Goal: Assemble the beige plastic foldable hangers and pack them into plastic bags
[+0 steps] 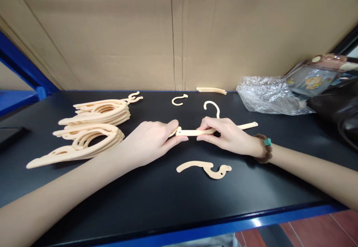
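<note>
In the middle of the black tabletop, both hands hold cream plastic hanger parts. My left hand [156,141] pinches a small curved piece against one end of a flat bar [190,132]. My right hand [223,135] grips that bar further along. From behind its fingers rise a hanger hook [214,107] and a straight arm [247,126] that reaches right; how these parts join is hidden by the hand. Closer to me lies a loose curved hanger arm [204,168] with a rounded hooked end. Behind the hands rests a separate hook [179,100].
Two stacks of cream hanger pieces [97,139] sit at the left, with more hooks [135,97] beside them. Several thin strips [211,90] lie at the back edge. Clear plastic wrap [271,94] and a dark bag [338,105] occupy the right. A cardboard wall [117,34] stands behind.
</note>
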### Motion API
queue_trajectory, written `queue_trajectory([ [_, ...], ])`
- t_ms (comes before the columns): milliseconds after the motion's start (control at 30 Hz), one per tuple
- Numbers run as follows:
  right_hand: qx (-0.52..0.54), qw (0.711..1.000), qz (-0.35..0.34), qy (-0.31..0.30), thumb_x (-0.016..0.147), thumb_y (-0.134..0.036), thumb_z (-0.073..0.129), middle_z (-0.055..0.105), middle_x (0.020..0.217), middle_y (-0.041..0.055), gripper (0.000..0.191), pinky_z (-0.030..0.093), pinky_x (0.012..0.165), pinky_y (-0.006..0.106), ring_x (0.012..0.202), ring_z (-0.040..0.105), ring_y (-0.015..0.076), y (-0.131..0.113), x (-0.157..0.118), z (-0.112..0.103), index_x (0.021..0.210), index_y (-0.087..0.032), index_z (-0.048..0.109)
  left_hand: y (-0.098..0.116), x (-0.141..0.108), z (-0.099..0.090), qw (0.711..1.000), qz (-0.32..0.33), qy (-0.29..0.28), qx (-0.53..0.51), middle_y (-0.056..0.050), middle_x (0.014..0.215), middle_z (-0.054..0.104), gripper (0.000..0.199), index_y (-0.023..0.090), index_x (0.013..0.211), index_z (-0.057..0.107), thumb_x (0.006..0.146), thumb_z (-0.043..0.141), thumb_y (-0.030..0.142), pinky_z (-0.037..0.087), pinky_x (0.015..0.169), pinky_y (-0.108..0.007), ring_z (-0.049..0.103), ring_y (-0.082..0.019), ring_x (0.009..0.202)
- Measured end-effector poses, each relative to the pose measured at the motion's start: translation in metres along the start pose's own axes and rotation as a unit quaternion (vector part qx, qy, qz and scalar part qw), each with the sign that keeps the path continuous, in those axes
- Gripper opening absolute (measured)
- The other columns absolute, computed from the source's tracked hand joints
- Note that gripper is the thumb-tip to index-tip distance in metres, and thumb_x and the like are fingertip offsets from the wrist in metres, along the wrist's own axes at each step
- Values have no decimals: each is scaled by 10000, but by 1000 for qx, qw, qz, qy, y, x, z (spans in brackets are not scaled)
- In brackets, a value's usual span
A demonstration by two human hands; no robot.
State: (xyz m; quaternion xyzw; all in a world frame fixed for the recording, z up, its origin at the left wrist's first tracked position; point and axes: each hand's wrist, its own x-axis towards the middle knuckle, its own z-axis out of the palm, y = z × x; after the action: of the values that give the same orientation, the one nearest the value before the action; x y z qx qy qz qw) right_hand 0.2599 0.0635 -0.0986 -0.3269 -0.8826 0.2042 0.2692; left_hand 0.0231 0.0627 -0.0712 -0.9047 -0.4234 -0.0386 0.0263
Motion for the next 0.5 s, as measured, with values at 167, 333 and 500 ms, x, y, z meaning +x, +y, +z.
queue_trajectory([
  [167, -7, 1000, -3, 0, 945, -336, 529, 598, 799, -6, 162, 406, 618, 231, 687, 565, 123, -1, 0, 0, 875, -190, 524, 0, 0, 0, 1000, 0, 4, -7, 42, 528, 481, 371, 212, 714, 380, 966, 343, 482, 243, 452, -252, 498, -148, 453],
  [333, -17, 1000, -6, -2, 947, -321, 529, 588, 802, -9, 156, 404, 634, 230, 700, 562, 119, -1, 1, 0, 868, -188, 514, 0, 0, 3, 1000, 2, -10, -21, 33, 553, 514, 352, 213, 749, 410, 978, 311, 461, 265, 460, -252, 534, -162, 487],
  [500, -24, 1000, -6, -1, 949, -330, 522, 596, 795, 0, 162, 407, 634, 239, 700, 566, 132, -1, 0, 0, 866, -191, 514, 1, 0, 4, 1000, 0, -12, -7, 12, 577, 561, 351, 213, 774, 438, 982, 295, 457, 271, 460, -261, 557, -190, 504],
])
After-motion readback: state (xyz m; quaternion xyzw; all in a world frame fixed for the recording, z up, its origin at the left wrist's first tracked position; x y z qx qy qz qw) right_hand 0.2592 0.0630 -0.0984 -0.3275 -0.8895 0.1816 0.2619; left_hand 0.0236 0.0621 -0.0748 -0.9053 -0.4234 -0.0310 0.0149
